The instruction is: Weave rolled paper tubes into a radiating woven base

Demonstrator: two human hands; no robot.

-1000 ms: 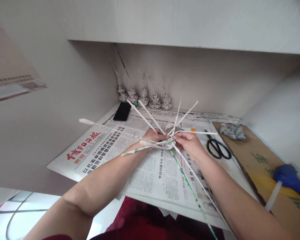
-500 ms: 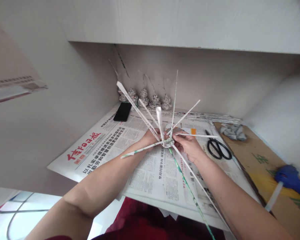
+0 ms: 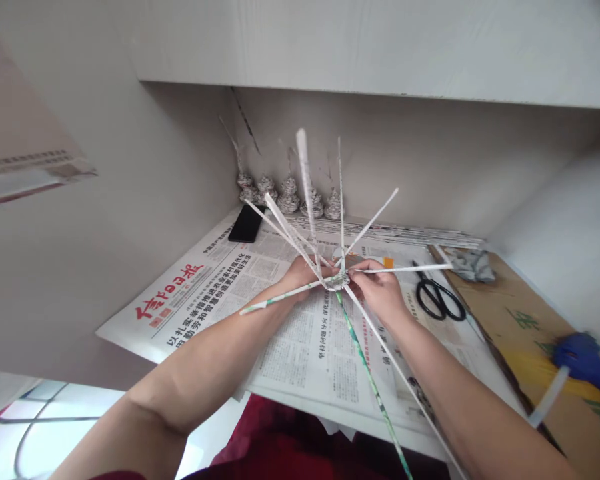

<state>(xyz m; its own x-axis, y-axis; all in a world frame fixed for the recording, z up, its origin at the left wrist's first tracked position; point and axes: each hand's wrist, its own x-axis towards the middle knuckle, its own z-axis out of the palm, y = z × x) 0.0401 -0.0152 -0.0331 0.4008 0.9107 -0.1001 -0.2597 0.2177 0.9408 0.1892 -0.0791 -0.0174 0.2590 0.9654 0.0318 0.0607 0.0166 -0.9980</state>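
Between my hands is a small woven paper piece [image 3: 337,281], with several rolled-paper strips fanning out from its middle. My left hand [image 3: 305,272] is closed on its left side, its fingertips partly hidden behind the strips. At the right edge, my right hand [image 3: 380,285] pinches the weave and the base of a white paper strip [image 3: 410,269] that points right and is bent at its tip. A green-and-white strip [image 3: 367,373] runs down toward my lap. Beneath everything lies a newspaper [image 3: 300,360].
Several woven paper gourds [image 3: 289,195] stand along the back wall, near a black phone [image 3: 247,223]. Rolled paper sticks [image 3: 405,235] lie behind. To the right are black-handled scissors [image 3: 437,297], a crumpled grey cloth or paper [image 3: 473,265], cardboard [image 3: 525,333] and a blue glue gun [image 3: 583,363].
The woven piece has turned slightly in my hands. The thick upright strips have swung, and the right-hand strip now reaches further right with its tip bent. Both hands stay in nearly the same place.
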